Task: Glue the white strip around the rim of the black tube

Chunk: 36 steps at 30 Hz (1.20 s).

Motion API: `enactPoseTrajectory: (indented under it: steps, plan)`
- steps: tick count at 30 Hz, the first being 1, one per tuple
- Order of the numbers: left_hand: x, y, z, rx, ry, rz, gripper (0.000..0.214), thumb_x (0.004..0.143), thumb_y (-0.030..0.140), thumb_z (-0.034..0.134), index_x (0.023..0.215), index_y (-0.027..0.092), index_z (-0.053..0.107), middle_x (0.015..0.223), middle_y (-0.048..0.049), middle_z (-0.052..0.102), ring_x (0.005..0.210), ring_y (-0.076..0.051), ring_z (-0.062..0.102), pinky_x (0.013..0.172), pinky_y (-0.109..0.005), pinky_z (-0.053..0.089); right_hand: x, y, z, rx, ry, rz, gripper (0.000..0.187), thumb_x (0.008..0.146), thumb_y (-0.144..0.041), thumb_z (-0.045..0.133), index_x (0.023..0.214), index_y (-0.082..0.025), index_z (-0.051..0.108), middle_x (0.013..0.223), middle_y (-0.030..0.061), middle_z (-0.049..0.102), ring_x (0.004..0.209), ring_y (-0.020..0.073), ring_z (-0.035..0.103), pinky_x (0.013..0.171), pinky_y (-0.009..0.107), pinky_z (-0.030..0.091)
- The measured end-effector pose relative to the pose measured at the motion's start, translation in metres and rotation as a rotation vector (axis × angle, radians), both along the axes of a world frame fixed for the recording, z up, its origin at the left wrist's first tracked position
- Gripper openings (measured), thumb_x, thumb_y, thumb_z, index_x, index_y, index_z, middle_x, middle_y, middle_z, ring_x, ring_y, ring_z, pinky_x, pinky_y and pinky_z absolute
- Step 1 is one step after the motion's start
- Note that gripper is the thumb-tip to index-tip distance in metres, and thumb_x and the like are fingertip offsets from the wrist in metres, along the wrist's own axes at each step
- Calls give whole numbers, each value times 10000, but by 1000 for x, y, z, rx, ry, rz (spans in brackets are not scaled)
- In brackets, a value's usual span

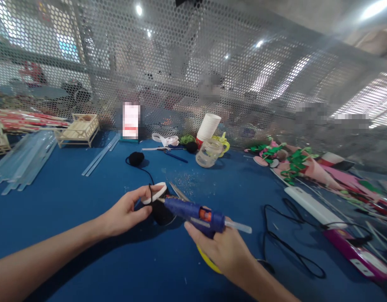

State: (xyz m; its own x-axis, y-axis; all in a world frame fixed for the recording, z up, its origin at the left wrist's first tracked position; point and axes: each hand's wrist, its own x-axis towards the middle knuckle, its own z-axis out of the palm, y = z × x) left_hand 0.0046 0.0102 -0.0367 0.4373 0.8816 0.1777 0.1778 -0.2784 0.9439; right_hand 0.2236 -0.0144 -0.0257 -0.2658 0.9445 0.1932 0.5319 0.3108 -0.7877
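My left hand [126, 212] pinches a small white ring [155, 193] wrapped partly in black yarn, held just above the blue table [70, 201]. My right hand [223, 247] grips a blue hot glue gun [193, 213] with a clear glue stick [239, 227] sticking out of its back. The gun's nozzle points left and touches the ring. A black yarn strand runs from the ring to a black yarn ball [136, 158] farther back. Scissors blades [178, 191] lie just behind the gun. A yellow object [207, 260] peeks from under my right hand.
Clear glue sticks [23, 161] lie at the left, beside a small cream toy bed [78, 130]. A glass jar [209, 153] and white paper cups [208, 126] stand at the back. Pink and green paper flowers [288, 161], a white power strip [313, 206] and black cable [288, 247] fill the right. Perforated metal screen [181, 63] behind.
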Motion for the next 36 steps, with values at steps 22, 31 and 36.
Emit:
enactPoseTrajectory:
  steps: [22, 31, 36]
  plan:
    - [-2, 1, 1, 14, 47, -32, 240, 792, 190, 463, 1028, 161, 490, 1296, -137, 453, 1223, -265, 365, 1001, -426, 281, 6, 12, 16, -332, 72, -21, 254, 736, -405, 498, 659, -163, 513, 370, -78, 395, 327, 75, 389, 370, 206, 371]
    - [-3, 0, 2, 22, 57, -24, 220, 798, 196, 461, 1009, 161, 514, 1296, -128, 457, 1220, -276, 368, 998, -420, 284, 6, 12, 17, -349, 47, -29, 249, 739, -399, 497, 643, -169, 498, 366, -79, 389, 330, 76, 383, 383, 217, 361]
    - [-2, 0, 2, 4, 34, -15, 192, 794, 220, 469, 972, 155, 499, 1308, -147, 440, 1224, -278, 363, 993, -423, 285, 8, 12, 18, -384, 170, 56, 235, 750, -385, 509, 675, -163, 519, 355, -89, 390, 325, 70, 376, 384, 209, 355]
